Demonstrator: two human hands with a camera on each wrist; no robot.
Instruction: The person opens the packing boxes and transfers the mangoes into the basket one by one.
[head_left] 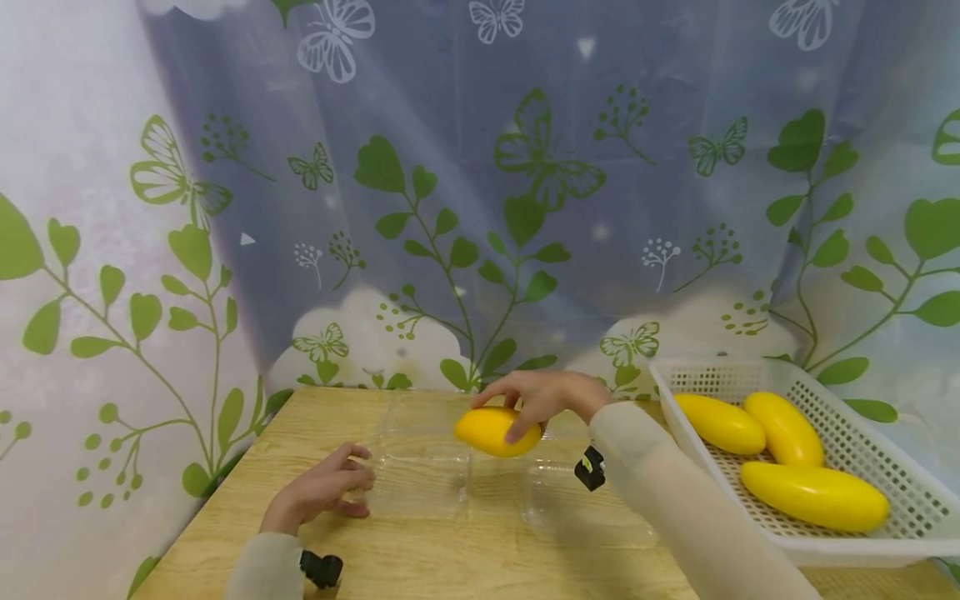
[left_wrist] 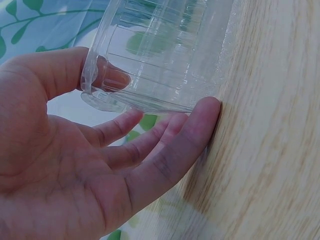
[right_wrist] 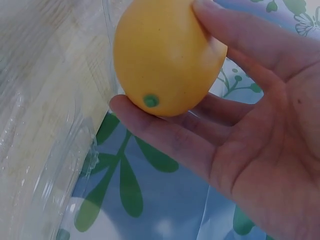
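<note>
Right hand [head_left: 542, 401] grips yellow fruit [head_left: 497, 431], thumb and fingers curled round it, above far part of clear plastic container [head_left: 420, 475]. Left hand [head_left: 324, 490] pinches container's near-left edge, thumb inside rim, fingers outside. Container lies open on wooden table [head_left: 315, 425]. White basket [head_left: 911, 500] at right holds three more yellow fruits [head_left: 813, 496].

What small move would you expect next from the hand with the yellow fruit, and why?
Probably lowering it. The right hand holds the yellow fruit just above the open clear plastic box, while the left hand pinches that box's edge on the table. Three more fruits lie in the white basket.
</note>
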